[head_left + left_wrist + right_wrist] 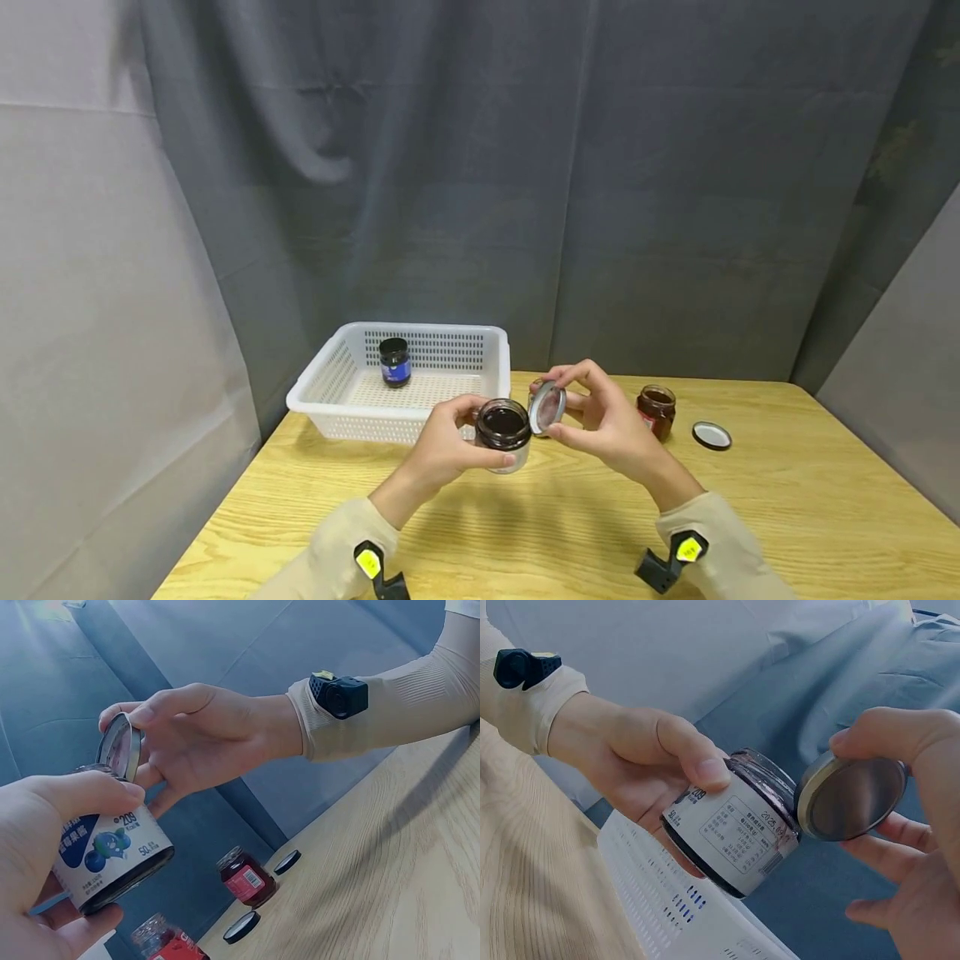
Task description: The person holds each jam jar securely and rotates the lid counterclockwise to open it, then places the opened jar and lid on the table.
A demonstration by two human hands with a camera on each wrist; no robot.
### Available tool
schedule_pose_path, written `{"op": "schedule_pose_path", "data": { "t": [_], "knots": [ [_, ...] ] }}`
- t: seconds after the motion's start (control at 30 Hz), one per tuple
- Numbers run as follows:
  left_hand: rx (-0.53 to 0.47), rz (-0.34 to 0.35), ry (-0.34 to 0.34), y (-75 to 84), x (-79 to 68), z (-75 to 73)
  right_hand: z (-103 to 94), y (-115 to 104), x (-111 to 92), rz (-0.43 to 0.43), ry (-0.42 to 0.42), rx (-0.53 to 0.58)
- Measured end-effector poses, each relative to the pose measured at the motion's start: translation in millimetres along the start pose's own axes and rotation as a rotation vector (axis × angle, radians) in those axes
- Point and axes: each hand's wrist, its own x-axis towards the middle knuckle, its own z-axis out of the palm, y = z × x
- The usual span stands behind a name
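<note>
My left hand grips a glass jam jar round its side, its mouth uncovered and dark jam inside. Blueberries are printed on the jar's white label in the left wrist view. Just right of the jar, my right hand pinches a round metal lid by its edge, the lid tilted up on its side. In the right wrist view the lid stands right at the jar's rim.
A white perforated basket stands at the back left, with a blue-labelled dark jar in it. On the right sit an uncovered red-labelled jar and a loose lid. Another open red-labelled jar shows in the left wrist view.
</note>
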Motion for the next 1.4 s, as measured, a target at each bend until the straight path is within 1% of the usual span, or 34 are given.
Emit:
{"op": "schedule_pose_path", "data": {
  "t": [0.1,0.23,0.37,0.67,0.8,0.9,1.1,1.27,1.4],
  "knots": [
    [0.019,-0.002,0.002,0.2,0.9,1.3,-1.4,1.1,-2.2,-0.003,0.001,0.014],
    [0.014,-0.003,0.005,0.6,2.0,1.9,-2.7,1.5,-3.7,0.0,0.005,0.031],
    [0.017,-0.002,0.012,-1.3,3.4,1.3,-3.4,1.9,-4.6,0.009,0.016,0.017],
    [0.045,-0.002,0.024,-5.6,5.9,6.2,-13.1,4.4,-15.5,0.014,0.031,-0.073],
    [0.025,0.01,0.023,-6.5,8.8,12.2,-19.5,2.7,-23.3,0.035,0.065,-0.134],
    [0.011,0.005,0.018,-7.5,10.8,18.5,-24.3,3.1,-29.1,0.044,0.083,-0.162],
    [0.014,-0.014,0.007,-9.5,13.7,27.9,-32.3,7.8,-39.3,0.052,0.112,-0.201],
    [0.027,-0.018,0.013,-11.7,15.6,31.8,-39.7,10.3,-47.9,0.108,0.129,-0.287],
    [0.061,-0.015,0.002,-15.0,17.5,36.2,-45.1,13.3,-54.3,0.13,0.139,-0.374]
  ]
}}
